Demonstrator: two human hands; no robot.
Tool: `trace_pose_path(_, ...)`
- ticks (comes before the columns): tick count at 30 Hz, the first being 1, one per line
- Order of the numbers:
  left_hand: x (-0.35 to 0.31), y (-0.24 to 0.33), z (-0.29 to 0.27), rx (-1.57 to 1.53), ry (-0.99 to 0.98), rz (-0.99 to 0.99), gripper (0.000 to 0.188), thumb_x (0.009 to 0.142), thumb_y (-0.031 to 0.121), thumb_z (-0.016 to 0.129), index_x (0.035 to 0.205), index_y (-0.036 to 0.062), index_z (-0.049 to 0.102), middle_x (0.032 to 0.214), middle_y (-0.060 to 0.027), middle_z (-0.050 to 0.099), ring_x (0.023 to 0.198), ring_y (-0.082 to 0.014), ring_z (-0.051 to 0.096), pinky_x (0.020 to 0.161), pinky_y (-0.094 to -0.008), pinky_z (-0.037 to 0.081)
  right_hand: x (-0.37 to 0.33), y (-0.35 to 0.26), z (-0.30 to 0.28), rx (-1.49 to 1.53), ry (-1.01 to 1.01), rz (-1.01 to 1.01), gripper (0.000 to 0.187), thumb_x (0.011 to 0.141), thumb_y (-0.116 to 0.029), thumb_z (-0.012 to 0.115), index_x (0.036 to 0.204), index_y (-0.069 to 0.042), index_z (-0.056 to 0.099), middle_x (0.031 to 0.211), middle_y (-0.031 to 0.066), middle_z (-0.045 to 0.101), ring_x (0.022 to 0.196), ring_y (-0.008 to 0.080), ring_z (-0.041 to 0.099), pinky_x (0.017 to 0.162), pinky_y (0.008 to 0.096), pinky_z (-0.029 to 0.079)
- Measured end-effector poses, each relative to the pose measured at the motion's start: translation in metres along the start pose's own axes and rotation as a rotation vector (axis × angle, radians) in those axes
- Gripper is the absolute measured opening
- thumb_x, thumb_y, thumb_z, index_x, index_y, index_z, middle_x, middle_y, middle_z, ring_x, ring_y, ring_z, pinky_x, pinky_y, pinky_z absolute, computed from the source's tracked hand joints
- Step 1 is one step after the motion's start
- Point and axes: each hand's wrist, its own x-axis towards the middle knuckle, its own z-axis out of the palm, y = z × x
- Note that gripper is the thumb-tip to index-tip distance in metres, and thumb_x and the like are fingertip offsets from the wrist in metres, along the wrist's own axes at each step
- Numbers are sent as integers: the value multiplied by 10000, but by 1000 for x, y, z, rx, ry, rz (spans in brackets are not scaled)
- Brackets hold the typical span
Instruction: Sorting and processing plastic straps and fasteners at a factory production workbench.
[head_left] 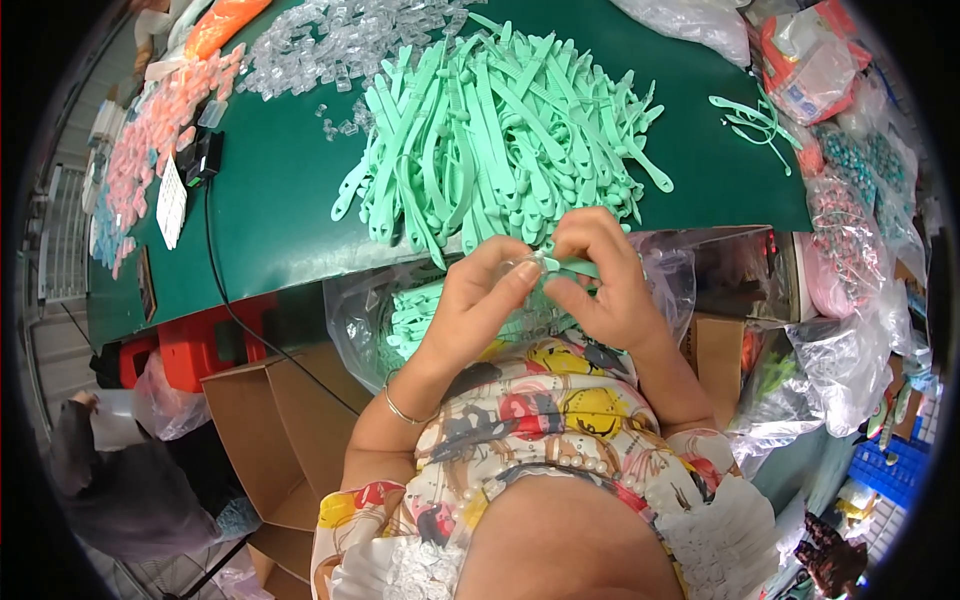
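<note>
At the table's near edge, my two hands meet fingertip to fingertip. My right hand (610, 285) is closed, pinching a mint-green plastic strip (577, 267) between thumb and fingers. Closed in a pinch too, my left hand (485, 295) grips a small clear plastic piece (514, 264) against the end of that strip; the fingers partly cover where they meet. Just beyond lies a large heap of similar green strips (500, 130), with flat ends that have holes. Small clear plastic pieces (310, 45) are spread behind the heap, to the left.
An open clear bag (360, 320) with more green strips lies below the table edge. A black cable (212, 250) crosses the green table (275, 200). Pink pieces (145, 150) lie at left, loose green strips (755, 125) at right. Cardboard boxes (285, 430) and a person (125, 490) are lower left.
</note>
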Motion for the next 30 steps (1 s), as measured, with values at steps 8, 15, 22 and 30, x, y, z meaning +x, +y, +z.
trace_pose_path(8,2,-4,-10,-5,-141,-21,152,871,134,505,962,12,508,802,3,518,723,-54,444,632,-204,376,-7,18,-4,588,-116,80,72,784,-60,579,805,-19,524,956,40,448,713,109,435,635,217,373)
trace_pose_path(15,4,5,-4,-127,-78,-26,138,863,157,501,937,42,515,777,-9,503,727,-96,475,628,-235,390,-7,24,6,308,-76,121,196,723,-20,645,895,-5,554,891,63,505,747,134,507,666,236,425)
trace_pose_path(22,4,-3,-12,-465,-134,-128,85,867,139,483,852,56,498,789,-11,514,711,-94,481,618,-227,387,-9,20,7,303,-117,146,229,723,-1,638,938,-4,562,857,69,524,771,145,525,698,255,440)
trace_pose_path(30,3,-2,-12,-302,-132,-107,114,820,109,586,800,46,493,783,-21,533,677,-88,485,611,-223,399,0,18,6,226,-171,-17,245,690,-50,687,916,-33,595,875,77,491,754,168,516,682,261,423)
